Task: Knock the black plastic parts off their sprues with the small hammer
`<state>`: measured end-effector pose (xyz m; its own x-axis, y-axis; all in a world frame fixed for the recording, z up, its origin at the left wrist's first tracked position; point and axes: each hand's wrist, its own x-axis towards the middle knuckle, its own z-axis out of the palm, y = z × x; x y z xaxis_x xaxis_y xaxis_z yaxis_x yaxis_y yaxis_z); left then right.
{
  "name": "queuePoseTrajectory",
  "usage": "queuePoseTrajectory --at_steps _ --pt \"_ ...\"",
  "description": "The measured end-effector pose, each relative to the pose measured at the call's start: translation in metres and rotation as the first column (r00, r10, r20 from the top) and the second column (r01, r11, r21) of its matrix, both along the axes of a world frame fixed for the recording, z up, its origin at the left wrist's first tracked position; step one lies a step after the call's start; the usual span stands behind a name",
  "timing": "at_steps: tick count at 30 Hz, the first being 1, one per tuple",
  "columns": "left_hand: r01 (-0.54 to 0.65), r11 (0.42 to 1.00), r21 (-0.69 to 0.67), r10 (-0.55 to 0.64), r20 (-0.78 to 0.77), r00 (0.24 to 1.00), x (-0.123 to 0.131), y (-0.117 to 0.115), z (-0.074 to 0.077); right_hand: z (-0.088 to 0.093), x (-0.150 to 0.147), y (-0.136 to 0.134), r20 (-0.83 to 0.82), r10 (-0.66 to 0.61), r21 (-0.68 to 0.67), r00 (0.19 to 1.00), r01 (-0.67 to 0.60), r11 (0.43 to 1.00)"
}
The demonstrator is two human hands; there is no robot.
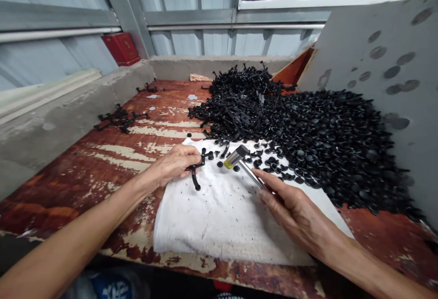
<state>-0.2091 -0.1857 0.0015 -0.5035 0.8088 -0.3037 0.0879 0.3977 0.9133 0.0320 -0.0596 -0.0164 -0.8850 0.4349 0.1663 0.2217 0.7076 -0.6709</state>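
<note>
Branched black parts (118, 120) lay by the table's (80, 167) left edge; the left hand (176, 163) pinched a forked black piece (195, 177) at the white cloth's (219, 217) far left corner; apart from it, the right hand (290, 205) gripped a hammer (234, 157) near the cloth's far edge; a black heap (325, 139) lay toward the table's right edge
</note>
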Motion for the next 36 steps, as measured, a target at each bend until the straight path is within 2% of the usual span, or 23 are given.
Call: queuePoseTrajectory --at_steps 4,8,14,23,31,36 --pt "-0.011 1.000 -0.006 0.011 -0.008 1.000 -0.002 0.004 0.000 -0.004 0.005 0.001 0.007 -0.064 -0.098 0.998 0.064 0.993" --pt "-0.021 1.000 0.005 0.021 -0.004 1.000 -0.004 0.005 -0.002 -0.005 0.006 0.003 -0.017 -0.045 -0.139 0.999 0.043 0.989" --pt "-0.032 0.999 -0.006 0.032 -0.011 0.999 -0.004 0.005 -0.002 -0.007 0.006 0.004 -0.032 -0.067 -0.139 0.997 0.062 0.988" --pt "-0.037 0.999 -0.017 0.036 -0.033 0.999 -0.006 0.004 -0.008 0.000 0.005 0.003 -0.026 -0.037 -0.149 0.999 0.032 0.988" --pt "0.051 0.998 -0.025 -0.053 -0.070 0.996 -0.014 0.002 -0.014 -0.004 0.005 0.003 -0.038 -0.031 -0.163 0.999 0.024 0.986" --pt "0.029 0.997 -0.067 -0.042 -0.187 0.982 -0.015 0.005 -0.013 -0.002 0.005 0.003 0.002 -0.008 -0.126 1.000 0.008 0.992"
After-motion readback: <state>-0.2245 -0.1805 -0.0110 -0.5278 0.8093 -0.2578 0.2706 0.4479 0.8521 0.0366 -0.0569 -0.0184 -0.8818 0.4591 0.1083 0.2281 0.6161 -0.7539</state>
